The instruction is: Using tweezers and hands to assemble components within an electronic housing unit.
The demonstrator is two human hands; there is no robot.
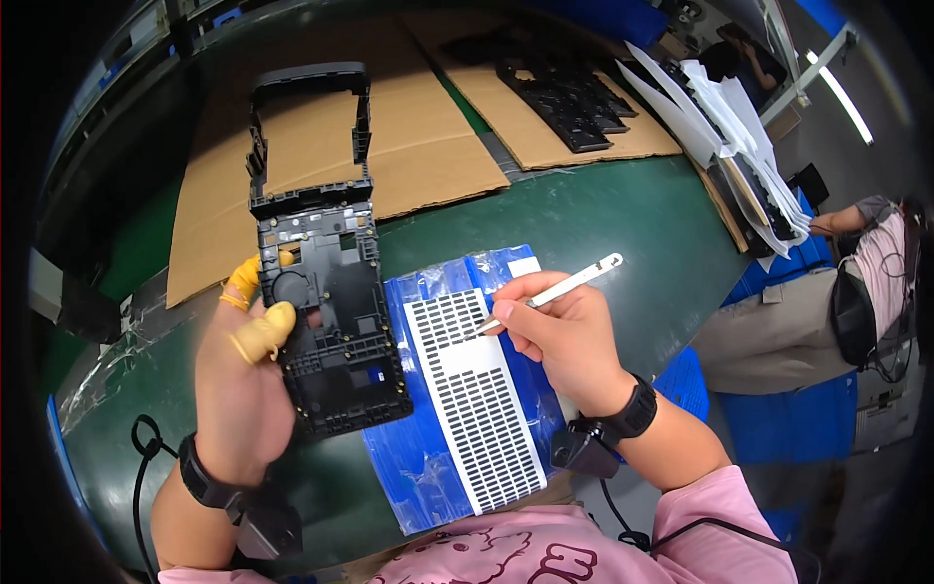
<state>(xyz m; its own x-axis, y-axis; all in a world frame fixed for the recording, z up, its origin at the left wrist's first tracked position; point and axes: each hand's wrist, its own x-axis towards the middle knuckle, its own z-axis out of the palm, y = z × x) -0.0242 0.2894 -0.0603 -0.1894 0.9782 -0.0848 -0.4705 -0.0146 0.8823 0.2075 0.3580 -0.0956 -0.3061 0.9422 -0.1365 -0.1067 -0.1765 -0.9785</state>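
The black housing (338,292) I hold looks like matt plastic, roughened by moulded ribs, and the yellow finger cots (261,338) I wear look like wrinkled rubber. My white tweezers (574,280) are smooth; whether metal or plastic, I can't tell. Beneath them, the label sheet (462,359) looks like flat, matt paper on a glossy blue plastic board (401,477). The green tabletop (593,219) has a smooth sheen, the brown cardboard (428,146) is dull, and my pink shirt (725,516) is soft-looking cloth.
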